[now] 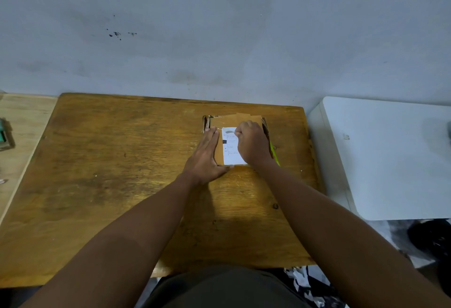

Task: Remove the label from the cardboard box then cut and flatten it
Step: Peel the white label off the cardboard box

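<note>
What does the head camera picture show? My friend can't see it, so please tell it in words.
A person's left hand presses flat on a small cardboard box while the right hand pinches the top of its white label. The box lies on a wooden table against a grey wall.

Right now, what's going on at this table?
A person is working on a cardboard box lying on a wooden table. The left hand lies flat with straight fingers along the box's left side, steadying it. The right hand is curled at the top edge of the white label, apparently picking at it to peel it off. Most of the label is on the box. Something yellow-green lies just right of the box.
</note>
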